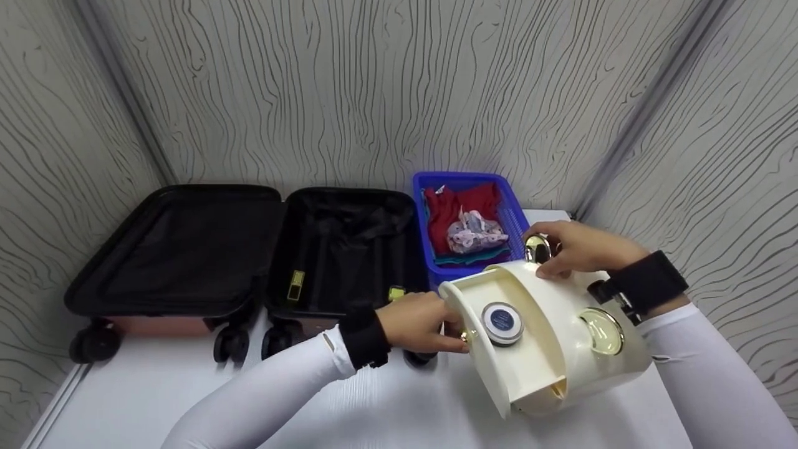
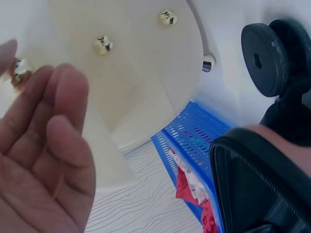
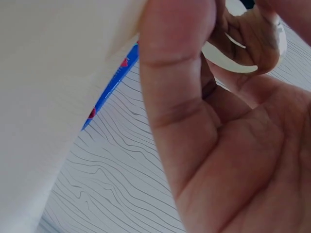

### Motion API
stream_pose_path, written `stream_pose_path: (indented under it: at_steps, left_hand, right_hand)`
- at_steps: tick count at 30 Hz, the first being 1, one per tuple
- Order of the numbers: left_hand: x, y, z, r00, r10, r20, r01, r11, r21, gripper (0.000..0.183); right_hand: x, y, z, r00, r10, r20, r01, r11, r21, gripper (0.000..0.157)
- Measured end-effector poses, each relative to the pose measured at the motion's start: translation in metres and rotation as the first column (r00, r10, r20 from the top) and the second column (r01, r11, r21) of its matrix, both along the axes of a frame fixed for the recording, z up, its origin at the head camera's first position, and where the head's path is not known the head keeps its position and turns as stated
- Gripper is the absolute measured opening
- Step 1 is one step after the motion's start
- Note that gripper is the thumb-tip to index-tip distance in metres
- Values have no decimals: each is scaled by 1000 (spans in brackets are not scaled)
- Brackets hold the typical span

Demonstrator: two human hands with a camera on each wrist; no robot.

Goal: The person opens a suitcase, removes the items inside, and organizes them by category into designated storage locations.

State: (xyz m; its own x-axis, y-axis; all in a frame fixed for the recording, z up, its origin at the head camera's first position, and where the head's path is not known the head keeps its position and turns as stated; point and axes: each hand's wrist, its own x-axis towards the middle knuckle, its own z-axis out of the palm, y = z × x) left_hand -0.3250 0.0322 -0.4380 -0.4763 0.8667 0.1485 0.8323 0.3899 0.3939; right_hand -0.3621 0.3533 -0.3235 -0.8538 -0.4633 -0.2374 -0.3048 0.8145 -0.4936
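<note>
A cream storage box with gold trim is tilted over the white table, one drawer pulled out. Inside that drawer lies a round silver tin with a dark blue label. My left hand pinches the drawer's gold knob between thumb and finger. More gold knobs dot the cream front in the left wrist view. At the box's other end, my right hand holds a gold-rimmed ring, its fingers curled around it.
An open suitcase with black lining lies in two halves at the left, wheels toward me. A blue basket behind the box holds red and teal cloth and a patterned bundle. Wood-grain panels close off the back and sides.
</note>
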Motion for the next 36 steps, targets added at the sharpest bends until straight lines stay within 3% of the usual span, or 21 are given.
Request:
stream_pose_path:
  at_steps: [13,21,29,36]
  left_hand:
    - [2,39,-6,994,110,-10,-109,990,89,24]
    - [1,66,-6,986,161,48,-165,981,101,28]
    - [-1,83,-8,981,179,81,-188,975,118,26]
    - [-1,84,-17,980,176,94,-189,972,143,29]
  right_hand:
    - [0,1,0,1000,9,-10,-9,1000,8,58]
    - [1,1,1,1000,12,-27,-11,999,31,59]
    - [2,0,0,998,35,-43,-34,999,11,57]
    - [3,0,0,998,24,-62,-22,999,30,56]
